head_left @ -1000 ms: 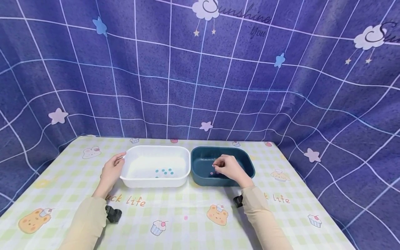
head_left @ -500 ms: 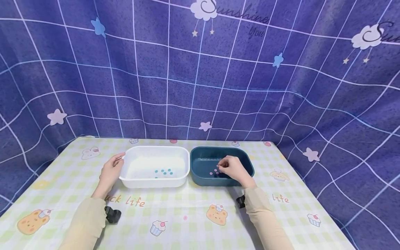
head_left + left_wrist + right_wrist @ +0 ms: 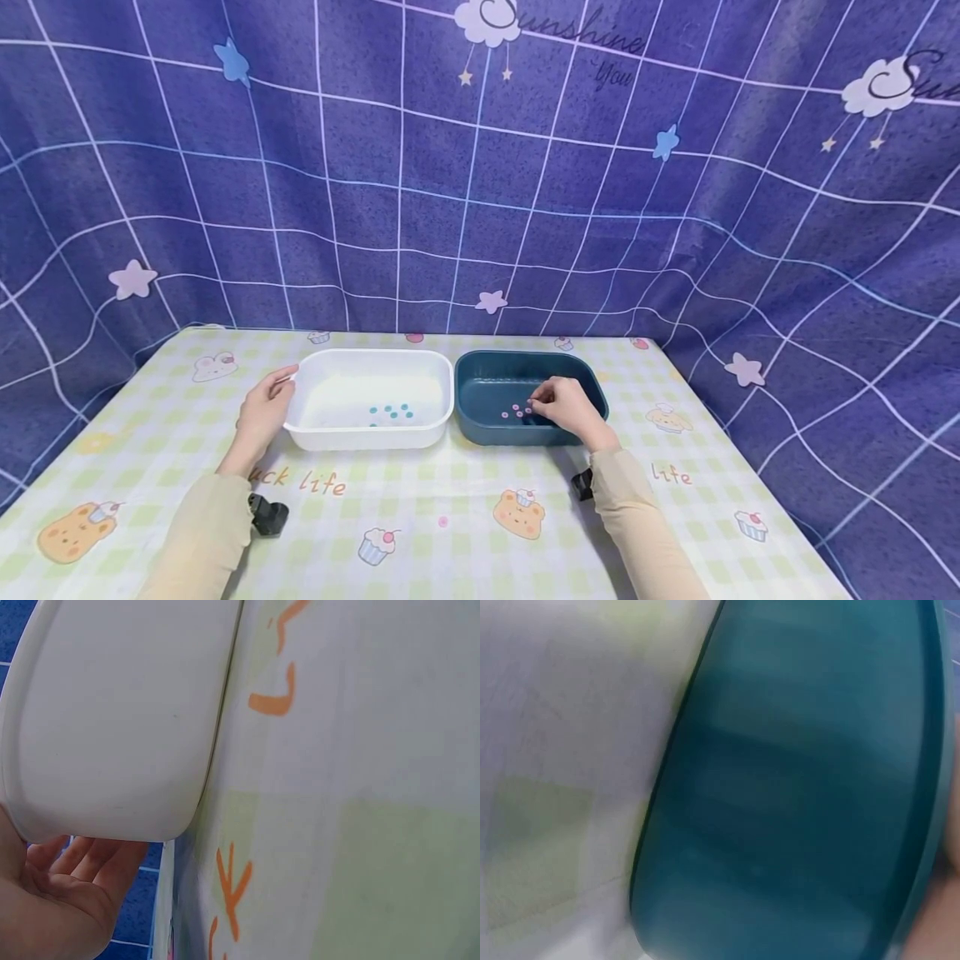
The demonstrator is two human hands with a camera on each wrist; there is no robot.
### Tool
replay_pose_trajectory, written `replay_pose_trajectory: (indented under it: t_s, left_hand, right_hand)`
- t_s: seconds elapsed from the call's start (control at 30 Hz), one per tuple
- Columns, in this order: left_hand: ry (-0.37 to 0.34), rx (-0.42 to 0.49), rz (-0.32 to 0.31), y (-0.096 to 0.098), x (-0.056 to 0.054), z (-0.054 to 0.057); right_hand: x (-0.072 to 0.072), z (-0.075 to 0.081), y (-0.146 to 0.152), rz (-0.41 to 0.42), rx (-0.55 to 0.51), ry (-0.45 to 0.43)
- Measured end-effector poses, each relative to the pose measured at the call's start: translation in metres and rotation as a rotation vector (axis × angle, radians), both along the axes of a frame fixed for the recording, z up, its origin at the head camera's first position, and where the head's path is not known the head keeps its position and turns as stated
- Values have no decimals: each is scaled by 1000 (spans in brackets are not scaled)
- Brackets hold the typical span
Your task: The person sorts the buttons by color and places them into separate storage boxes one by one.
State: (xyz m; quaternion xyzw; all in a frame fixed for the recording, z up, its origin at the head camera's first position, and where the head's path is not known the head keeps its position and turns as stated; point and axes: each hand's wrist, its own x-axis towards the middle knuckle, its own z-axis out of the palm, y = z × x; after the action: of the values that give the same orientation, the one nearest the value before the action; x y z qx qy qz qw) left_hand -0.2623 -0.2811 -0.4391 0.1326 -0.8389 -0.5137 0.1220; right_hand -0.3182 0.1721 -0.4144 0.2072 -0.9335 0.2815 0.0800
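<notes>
A white plastic tub (image 3: pixel 367 441) holds several small blue-green discs (image 3: pixel 393 415) on its floor. My left hand (image 3: pixel 264 408) grips its left end; in the left wrist view the fingers lie along the outside of the end wall. Against its right side stands a dark teal tub (image 3: pixel 487 435) with several small pink discs (image 3: pixel 515 407) inside. Over that tub my right hand (image 3: pixel 566 406) has thumb and fingertips pinched together, with a tiny pink disc at the tips. The right wrist view shows mainly the teal outer wall and a sliver of hand.
A checked tablecloth (image 3: pixel 420 492) with printed bears, cupcakes and lettering covers the table. One small pink dot (image 3: pixel 443 522) lies in front of the tubs; whether it is a disc or print I cannot tell. A blue gridded curtain (image 3: pixel 375 167) hangs behind.
My right hand has moved slightly right inside the teal tub, uncovering more pink discs. The left hand stays at the white tub's end.
</notes>
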Motion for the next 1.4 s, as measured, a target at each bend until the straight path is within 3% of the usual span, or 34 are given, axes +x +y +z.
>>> replay_pose_trajectory:
  t_s: [0.7,1.07,1.4]
  left_hand:
    - [-22,-11,15,0,0,1]
    - [6,-36,5,1,0,1]
    - [5,-16,4,0,0,0]
  right_hand:
    - [0,2,6,-12,18,-20]
    - [0,2,6,-9,4,-5]
    - [5,5,0,49,-20,40]
